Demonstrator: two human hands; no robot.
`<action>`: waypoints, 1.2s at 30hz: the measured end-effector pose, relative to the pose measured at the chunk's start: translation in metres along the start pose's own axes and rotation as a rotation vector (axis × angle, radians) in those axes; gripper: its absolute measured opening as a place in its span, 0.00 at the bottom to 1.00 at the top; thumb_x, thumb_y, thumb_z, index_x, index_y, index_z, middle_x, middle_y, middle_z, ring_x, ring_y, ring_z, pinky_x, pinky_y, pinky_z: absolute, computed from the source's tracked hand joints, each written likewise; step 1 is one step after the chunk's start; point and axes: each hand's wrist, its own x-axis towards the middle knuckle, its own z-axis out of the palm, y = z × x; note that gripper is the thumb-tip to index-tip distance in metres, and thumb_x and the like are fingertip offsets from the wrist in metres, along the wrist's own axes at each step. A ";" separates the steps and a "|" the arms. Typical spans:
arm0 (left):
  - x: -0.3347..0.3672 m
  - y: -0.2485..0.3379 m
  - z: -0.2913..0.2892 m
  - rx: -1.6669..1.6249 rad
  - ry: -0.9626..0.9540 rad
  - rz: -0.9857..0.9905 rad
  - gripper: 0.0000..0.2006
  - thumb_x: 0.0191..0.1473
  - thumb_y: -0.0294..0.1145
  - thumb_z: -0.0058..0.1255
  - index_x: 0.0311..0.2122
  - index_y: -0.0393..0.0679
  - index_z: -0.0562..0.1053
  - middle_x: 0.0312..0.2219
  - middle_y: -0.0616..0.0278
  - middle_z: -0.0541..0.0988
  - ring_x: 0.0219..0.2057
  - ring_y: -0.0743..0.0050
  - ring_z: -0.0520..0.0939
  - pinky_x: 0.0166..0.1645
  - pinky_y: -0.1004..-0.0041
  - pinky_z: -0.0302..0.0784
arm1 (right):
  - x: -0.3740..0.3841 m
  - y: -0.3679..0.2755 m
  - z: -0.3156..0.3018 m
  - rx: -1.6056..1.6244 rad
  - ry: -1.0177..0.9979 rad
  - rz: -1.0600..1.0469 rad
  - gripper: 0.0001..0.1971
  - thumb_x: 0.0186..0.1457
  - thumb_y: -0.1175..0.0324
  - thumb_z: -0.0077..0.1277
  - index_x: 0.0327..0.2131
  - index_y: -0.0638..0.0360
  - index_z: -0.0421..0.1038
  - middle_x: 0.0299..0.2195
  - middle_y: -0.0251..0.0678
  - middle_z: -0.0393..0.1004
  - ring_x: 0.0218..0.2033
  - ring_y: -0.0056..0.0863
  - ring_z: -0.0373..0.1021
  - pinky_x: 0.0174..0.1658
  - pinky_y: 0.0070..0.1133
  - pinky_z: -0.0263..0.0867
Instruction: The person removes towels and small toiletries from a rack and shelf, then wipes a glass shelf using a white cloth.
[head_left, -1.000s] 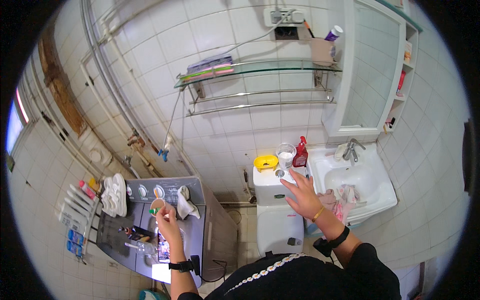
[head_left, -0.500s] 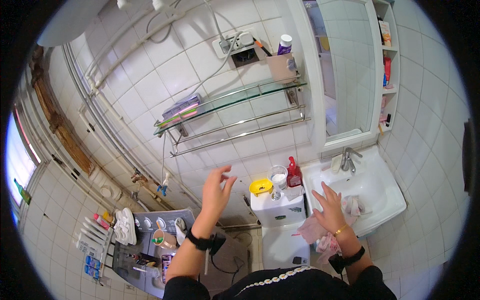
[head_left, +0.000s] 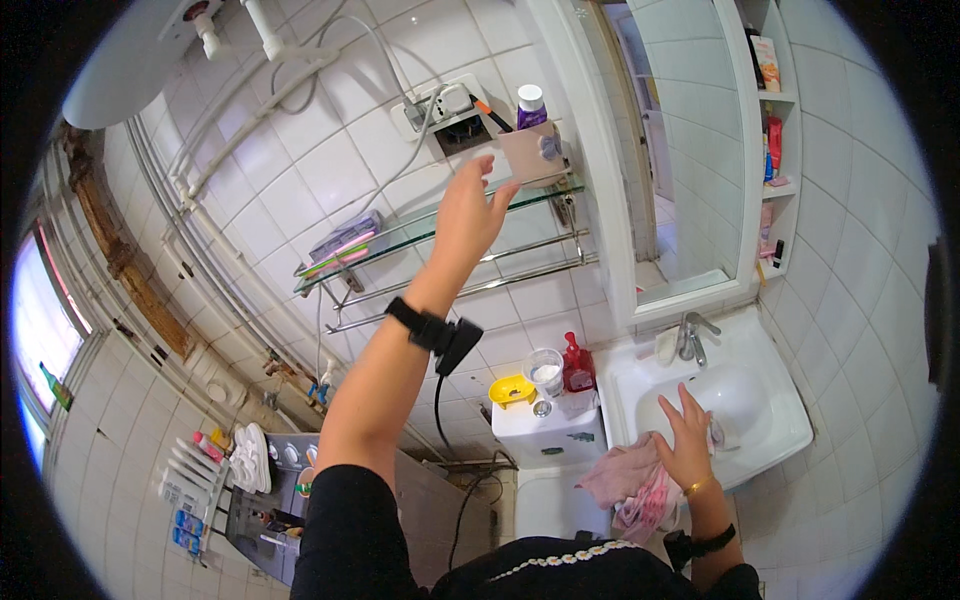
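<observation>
My left hand (head_left: pixel 468 215) is raised in front of the glass shelf (head_left: pixel 415 228), thumb and fingers apart with nothing between them. Just beyond its fingertips stands a pink cup (head_left: pixel 530 155) holding a purple bottle with a white cap (head_left: pixel 531 107) and an orange-and-black stick (head_left: pixel 491 113). Whether the fingertips touch the cup, I cannot tell. Over the front edge of the white sink (head_left: pixel 625 385) my right hand (head_left: pixel 686 445) hovers open, its fingers spread. Pink cloths (head_left: pixel 625 475) hang beside it, partly behind the hand.
A mirror cabinet (head_left: pixel 690 150) hangs over the sink's faucet (head_left: pixel 693 338). On the toilet tank (head_left: pixel 540 440) stand a yellow soap dish (head_left: pixel 512 391), a clear cup (head_left: pixel 543 370) and a red pump bottle (head_left: pixel 577 365). A washing machine (head_left: pixel 445 510) and a grey-topped table with several items are at lower left.
My left hand has risen and moved right, from in front of the wall to the shelf by the pink cup. My right hand has shifted slightly right and down, still open.
</observation>
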 end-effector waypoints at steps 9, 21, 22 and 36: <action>0.081 -0.009 0.081 0.096 -0.086 -0.193 0.59 0.66 0.62 0.79 0.80 0.19 0.63 0.64 0.22 0.86 0.65 0.28 0.90 0.69 0.47 0.87 | 0.011 0.045 -0.007 0.030 0.051 -0.025 0.42 0.64 0.69 0.71 0.81 0.52 0.72 0.89 0.58 0.55 0.85 0.63 0.56 0.87 0.61 0.45; 0.119 -0.019 0.134 -0.010 -0.066 -0.268 0.70 0.59 0.62 0.85 0.84 0.18 0.54 0.65 0.27 0.86 0.66 0.38 0.91 0.70 0.55 0.88 | 0.022 0.081 -0.013 0.032 0.004 0.053 0.41 0.67 0.70 0.67 0.82 0.48 0.72 0.90 0.54 0.51 0.87 0.62 0.52 0.87 0.68 0.39; 0.121 -0.020 0.134 -0.046 -0.056 -0.271 0.70 0.59 0.61 0.85 0.84 0.19 0.54 0.66 0.27 0.85 0.67 0.37 0.91 0.71 0.55 0.87 | 0.023 0.082 -0.014 0.046 0.002 0.052 0.41 0.67 0.69 0.67 0.82 0.48 0.72 0.90 0.53 0.52 0.87 0.62 0.52 0.87 0.69 0.38; 0.117 0.029 0.070 -0.177 0.072 -0.201 0.65 0.54 0.53 0.86 0.84 0.24 0.60 0.69 0.29 0.82 0.71 0.36 0.86 0.75 0.50 0.84 | 0.015 0.077 -0.013 0.010 -0.006 -0.021 0.41 0.66 0.68 0.69 0.81 0.52 0.73 0.89 0.55 0.55 0.86 0.62 0.55 0.86 0.59 0.47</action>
